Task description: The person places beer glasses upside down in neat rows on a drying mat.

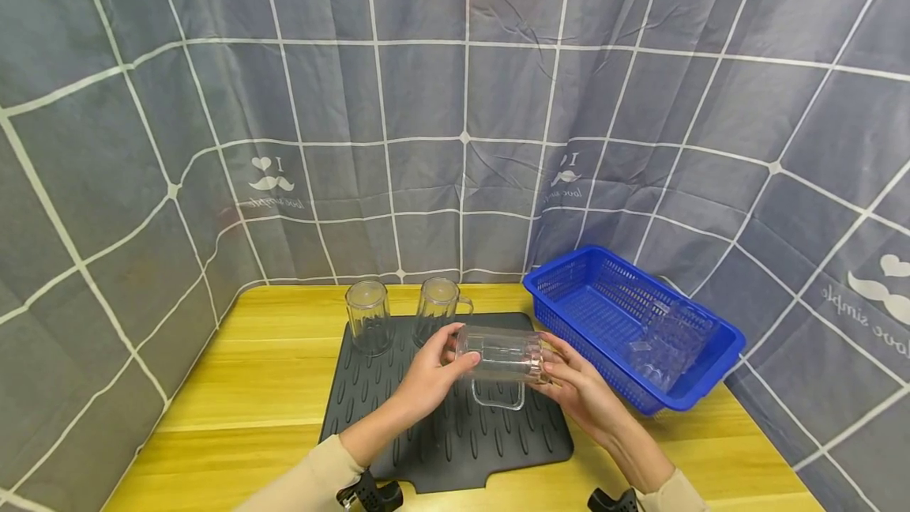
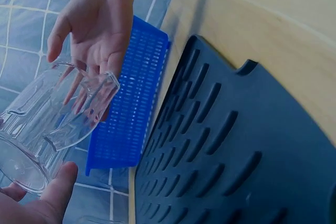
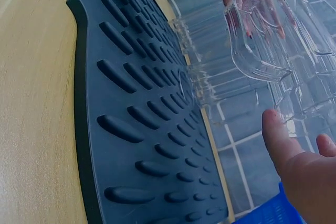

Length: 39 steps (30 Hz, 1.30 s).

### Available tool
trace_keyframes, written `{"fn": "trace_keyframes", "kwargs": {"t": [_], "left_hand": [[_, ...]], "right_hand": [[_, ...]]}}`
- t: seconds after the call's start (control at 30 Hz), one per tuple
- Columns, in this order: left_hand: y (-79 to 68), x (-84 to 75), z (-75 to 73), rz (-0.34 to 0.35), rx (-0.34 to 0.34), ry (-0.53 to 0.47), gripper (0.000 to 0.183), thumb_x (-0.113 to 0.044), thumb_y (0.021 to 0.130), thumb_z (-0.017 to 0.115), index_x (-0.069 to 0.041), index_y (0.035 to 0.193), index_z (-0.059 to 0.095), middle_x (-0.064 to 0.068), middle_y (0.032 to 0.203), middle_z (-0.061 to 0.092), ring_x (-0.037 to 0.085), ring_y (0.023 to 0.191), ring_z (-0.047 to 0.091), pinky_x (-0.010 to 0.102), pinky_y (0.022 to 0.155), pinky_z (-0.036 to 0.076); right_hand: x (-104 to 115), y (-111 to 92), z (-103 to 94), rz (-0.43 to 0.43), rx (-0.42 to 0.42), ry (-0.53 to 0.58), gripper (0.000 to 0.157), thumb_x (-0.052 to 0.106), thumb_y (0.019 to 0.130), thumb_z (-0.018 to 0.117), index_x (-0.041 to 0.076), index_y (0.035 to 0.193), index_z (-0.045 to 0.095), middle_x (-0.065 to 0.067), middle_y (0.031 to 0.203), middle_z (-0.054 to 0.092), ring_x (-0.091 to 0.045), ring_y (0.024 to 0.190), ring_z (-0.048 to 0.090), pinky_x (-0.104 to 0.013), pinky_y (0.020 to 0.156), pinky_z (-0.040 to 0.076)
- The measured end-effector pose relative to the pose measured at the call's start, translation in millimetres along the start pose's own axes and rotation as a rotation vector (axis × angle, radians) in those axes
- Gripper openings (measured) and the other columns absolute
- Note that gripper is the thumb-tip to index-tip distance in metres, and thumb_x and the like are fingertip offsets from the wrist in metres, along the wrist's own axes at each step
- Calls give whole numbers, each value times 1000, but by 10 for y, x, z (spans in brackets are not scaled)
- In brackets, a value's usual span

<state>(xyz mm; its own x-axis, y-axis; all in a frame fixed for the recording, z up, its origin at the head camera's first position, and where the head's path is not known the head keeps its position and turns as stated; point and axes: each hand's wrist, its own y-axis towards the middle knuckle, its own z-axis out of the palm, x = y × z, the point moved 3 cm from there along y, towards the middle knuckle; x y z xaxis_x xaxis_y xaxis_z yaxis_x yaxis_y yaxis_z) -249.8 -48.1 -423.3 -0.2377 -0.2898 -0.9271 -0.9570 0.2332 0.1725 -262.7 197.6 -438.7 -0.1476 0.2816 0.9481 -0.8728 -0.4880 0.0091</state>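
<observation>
A clear glass mug (image 1: 501, 354) lies sideways between both hands above the dark ribbed mat (image 1: 455, 433), its handle pointing down toward the person. My left hand (image 1: 431, 374) grips the left end, thumb across the near side and fingers behind. At the other end, my right hand (image 1: 579, 385) holds the mug between thumb and fingers. Its palm faces the glass in the left wrist view, with fingers showing through the mug (image 2: 58, 108). Two more glass mugs, a left one (image 1: 369, 318) and a right one (image 1: 435, 310), stand on the mat's back edge.
A blue perforated basket (image 1: 569, 318) sits at the right, angled, with clear glassware (image 1: 671, 346) in its right part. Behind the yellow wooden table (image 1: 249, 370) hangs a grey curtain (image 1: 419, 93) with white lines, enclosing the sides too.
</observation>
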Motion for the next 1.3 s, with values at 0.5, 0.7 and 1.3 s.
{"fn": "trace_keyframes", "kwargs": {"t": [0.5,0.7,1.3], "left_hand": [[332,-247,-98,89,-27,278,62,-55,84,58,-33,138,37,-4,110,47,17,91,48,34,70,42],[467,-305,-100,82,-20,411,61,-57,84,55,-35,138,37,5,128,45,22,99,54,43,77,46],[933,-587,8,108,-28,605,65,-56,83,56,-32,140,37,4,131,42,21,97,55,38,71,47]], "right_hand": [[-49,-63,-112,29,-9,-76,57,12,100,38,3,146,7,-27,147,17,-39,134,26,-45,105,31],[-78,-91,-156,42,-26,-96,56,13,100,39,1,146,9,-28,145,19,-44,133,24,-44,104,33],[-248,-142,-219,55,-100,-320,46,17,94,52,2,136,39,-22,136,38,-39,127,37,-46,100,38]]}}
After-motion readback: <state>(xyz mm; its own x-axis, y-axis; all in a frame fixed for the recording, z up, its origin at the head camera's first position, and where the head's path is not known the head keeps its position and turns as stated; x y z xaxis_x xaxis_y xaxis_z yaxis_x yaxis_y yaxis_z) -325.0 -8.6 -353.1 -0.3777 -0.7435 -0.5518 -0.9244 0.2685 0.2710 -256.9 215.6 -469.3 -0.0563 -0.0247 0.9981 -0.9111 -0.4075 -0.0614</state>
